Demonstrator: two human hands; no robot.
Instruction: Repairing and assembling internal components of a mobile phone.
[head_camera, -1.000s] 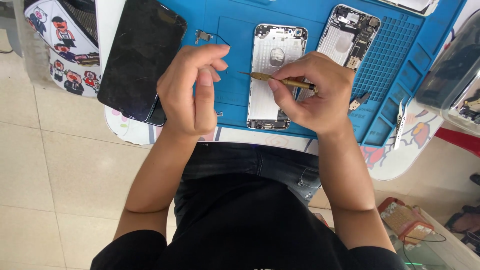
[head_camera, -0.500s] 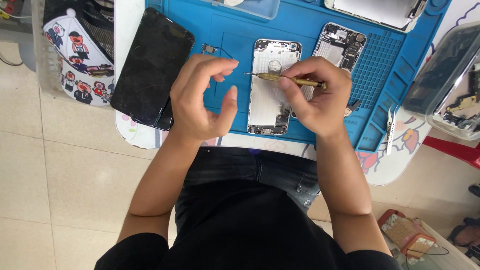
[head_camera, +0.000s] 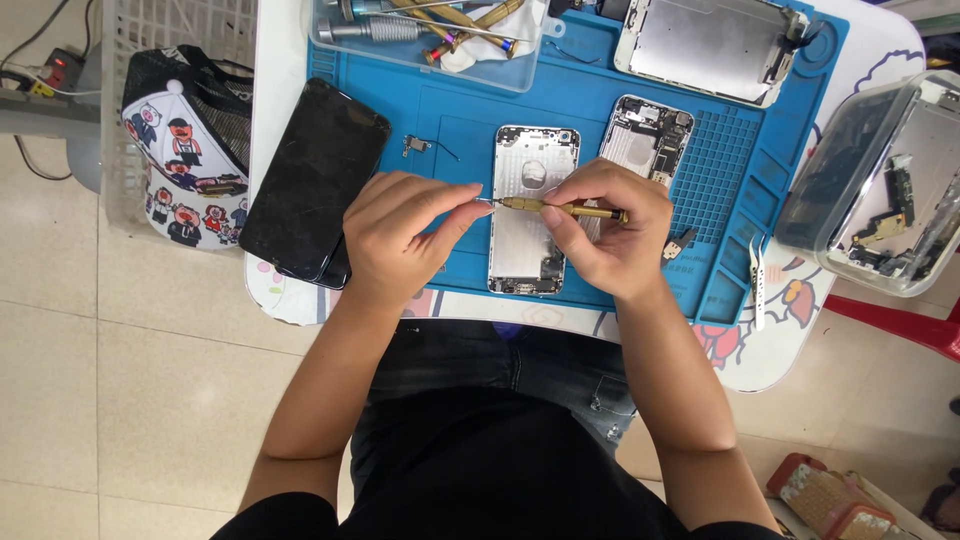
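My right hand (head_camera: 600, 235) grips a small gold screwdriver (head_camera: 565, 208), held level with its tip pointing left. My left hand (head_camera: 400, 238) is raised beside it, thumb and forefinger pinched at the tip; whether they hold a tiny part I cannot tell. Both hands hover over a silver phone back housing (head_camera: 525, 200) lying open on a blue work mat (head_camera: 460, 110). A second housing with circuit parts (head_camera: 650, 135) lies just right of it.
A black phone screen (head_camera: 315, 180) rests at the mat's left edge. A clear tray of screwdrivers (head_camera: 430, 30) and a silver display frame (head_camera: 715, 45) sit at the back. A clear box of parts (head_camera: 880, 180) stands right, tweezers (head_camera: 757, 280) beside the mat.
The view has shifted so the table sits lower in frame. My left fingers have closed onto the screwdriver's tip, and both hands have drifted slightly left over the silver housing.
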